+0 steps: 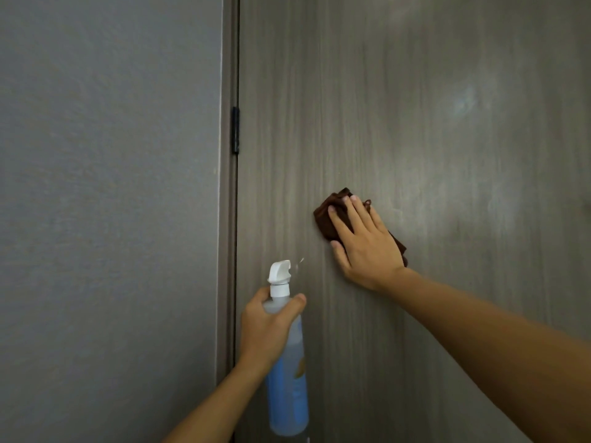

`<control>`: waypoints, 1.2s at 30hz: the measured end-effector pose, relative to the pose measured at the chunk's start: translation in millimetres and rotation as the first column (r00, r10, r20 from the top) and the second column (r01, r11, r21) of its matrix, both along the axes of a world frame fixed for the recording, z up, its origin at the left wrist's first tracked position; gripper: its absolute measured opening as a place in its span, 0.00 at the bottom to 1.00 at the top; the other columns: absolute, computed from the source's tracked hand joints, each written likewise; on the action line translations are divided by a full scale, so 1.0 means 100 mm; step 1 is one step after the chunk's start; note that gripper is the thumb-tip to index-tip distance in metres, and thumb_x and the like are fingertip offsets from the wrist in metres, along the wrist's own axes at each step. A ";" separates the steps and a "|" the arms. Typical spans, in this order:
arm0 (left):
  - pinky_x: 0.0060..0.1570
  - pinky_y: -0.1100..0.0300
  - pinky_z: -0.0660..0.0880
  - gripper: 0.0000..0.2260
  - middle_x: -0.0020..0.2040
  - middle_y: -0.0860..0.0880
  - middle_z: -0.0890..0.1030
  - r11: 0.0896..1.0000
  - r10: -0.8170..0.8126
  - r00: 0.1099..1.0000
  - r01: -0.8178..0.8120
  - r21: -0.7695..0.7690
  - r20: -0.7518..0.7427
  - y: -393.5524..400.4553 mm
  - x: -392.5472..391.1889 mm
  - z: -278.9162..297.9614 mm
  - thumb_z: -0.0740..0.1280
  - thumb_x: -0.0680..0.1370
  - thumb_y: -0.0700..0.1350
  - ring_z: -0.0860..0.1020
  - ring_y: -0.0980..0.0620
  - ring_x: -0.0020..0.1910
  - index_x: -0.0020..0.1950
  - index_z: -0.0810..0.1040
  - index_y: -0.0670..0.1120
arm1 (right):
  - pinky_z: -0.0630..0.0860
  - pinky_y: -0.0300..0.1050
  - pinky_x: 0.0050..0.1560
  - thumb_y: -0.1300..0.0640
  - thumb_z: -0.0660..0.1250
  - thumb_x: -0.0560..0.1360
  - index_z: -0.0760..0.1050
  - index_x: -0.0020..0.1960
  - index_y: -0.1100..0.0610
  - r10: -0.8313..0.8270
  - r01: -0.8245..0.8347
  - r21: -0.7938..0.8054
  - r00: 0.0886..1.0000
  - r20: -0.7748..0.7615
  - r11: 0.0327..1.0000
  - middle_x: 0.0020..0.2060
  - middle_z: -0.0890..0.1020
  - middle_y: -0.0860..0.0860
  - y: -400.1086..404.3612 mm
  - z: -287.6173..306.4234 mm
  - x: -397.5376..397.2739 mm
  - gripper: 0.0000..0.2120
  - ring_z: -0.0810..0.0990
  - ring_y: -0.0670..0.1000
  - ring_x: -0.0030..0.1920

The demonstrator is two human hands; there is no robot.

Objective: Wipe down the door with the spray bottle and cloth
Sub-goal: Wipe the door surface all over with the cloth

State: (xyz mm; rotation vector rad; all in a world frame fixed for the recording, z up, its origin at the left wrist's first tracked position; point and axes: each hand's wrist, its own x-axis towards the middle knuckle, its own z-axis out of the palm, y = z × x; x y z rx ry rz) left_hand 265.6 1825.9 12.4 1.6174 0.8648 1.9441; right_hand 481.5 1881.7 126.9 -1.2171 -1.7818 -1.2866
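A grey-brown wood-grain door fills the right part of the view. My right hand lies flat with straight fingers on a dark brown cloth and presses it against the door at mid height. My left hand grips the neck of a blue spray bottle with a white trigger head, held upright close to the door, below and left of the cloth. The nozzle points toward the door. Most of the cloth is hidden under my right hand.
A grey wall takes up the left side. The door frame runs vertically between wall and door, with a dark hinge on it above the hands. Pale sheen patches show on the door's upper right.
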 end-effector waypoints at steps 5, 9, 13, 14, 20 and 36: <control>0.43 0.39 0.81 0.23 0.40 0.37 0.82 1.000 -0.011 0.999 0.011 0.003 -0.030 -0.04 0.01 0.09 0.76 0.66 0.60 0.82 0.33 0.41 0.44 0.80 0.41 | 0.45 0.56 0.82 0.45 0.48 0.85 0.50 0.84 0.54 0.009 -0.008 0.018 0.998 -0.069 1.000 0.83 0.51 0.59 0.01 0.01 -0.03 0.30 0.45 0.57 0.83; 0.43 0.36 0.80 0.22 0.39 0.37 0.82 1.000 -0.003 0.999 0.003 -0.006 -0.033 -0.05 0.03 0.07 0.76 0.65 0.59 0.82 0.32 0.41 0.43 0.79 0.41 | 0.48 0.58 0.82 0.47 0.51 0.85 0.51 0.84 0.55 0.026 -0.017 0.048 0.981 -0.194 0.999 0.83 0.52 0.60 0.04 0.11 -0.19 0.30 0.46 0.58 0.83; 0.41 0.41 0.80 0.19 0.37 0.39 0.82 1.000 -0.015 1.000 0.015 -0.025 0.007 -0.05 -0.11 0.01 0.77 0.65 0.57 0.81 0.43 0.35 0.42 0.80 0.43 | 0.49 0.59 0.82 0.47 0.51 0.85 0.52 0.84 0.55 0.027 -0.011 0.071 0.972 -0.234 0.997 0.82 0.53 0.60 0.10 0.22 -0.32 0.30 0.47 0.59 0.83; 0.41 0.43 0.80 0.18 0.36 0.39 0.82 1.000 -0.017 1.000 0.017 -0.022 0.009 -0.06 -0.16 0.00 0.77 0.65 0.56 0.80 0.46 0.35 0.42 0.80 0.43 | 0.49 0.59 0.82 0.46 0.51 0.85 0.52 0.84 0.55 0.027 -0.011 0.071 0.974 -0.223 0.997 0.82 0.53 0.60 0.11 0.24 -0.35 0.30 0.47 0.59 0.83; 0.40 0.45 0.81 0.22 0.38 0.41 0.83 0.999 0.018 1.000 -0.017 0.048 -0.017 -0.16 -0.42 0.00 0.76 0.64 0.60 0.83 0.38 0.38 0.46 0.81 0.43 | 0.45 0.56 0.82 0.47 0.50 0.85 0.53 0.84 0.54 0.042 -0.042 0.022 0.999 0.034 0.999 0.82 0.55 0.59 0.13 0.17 -0.52 0.29 0.48 0.59 0.83; 0.35 0.60 0.79 0.16 0.36 0.44 0.82 0.998 -0.011 0.999 0.015 0.066 -0.053 -0.23 -0.50 -0.11 0.78 0.66 0.55 0.81 0.52 0.33 0.43 0.82 0.45 | 0.54 0.58 0.81 0.43 0.57 0.81 0.68 0.78 0.53 0.011 -0.024 0.025 0.906 0.424 0.999 0.80 0.61 0.61 0.06 0.41 -0.10 0.28 0.59 0.60 0.81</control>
